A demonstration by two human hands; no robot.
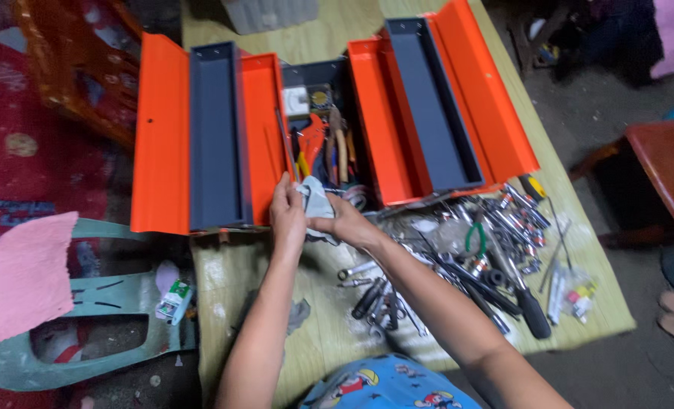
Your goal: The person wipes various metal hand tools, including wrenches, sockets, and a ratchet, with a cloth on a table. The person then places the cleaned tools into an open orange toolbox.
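While both hands pinch a pale cloth (pixel 318 201) at frame centre, left hand (pixel 286 216) and right hand (pixel 348 223) fingers clamped on it, the orange toolbox (pixel 163 136) stands open, few tools inside; most tools (pixel 488 250) lie on the counter (pixel 329 333), lower right.

Glossy orange painted-metal toolbox (pixel 163 136), soft grey cloth (pixel 318 201), shiny steel wrenches (pixel 359 271), matt wooden table (pixel 322 333).
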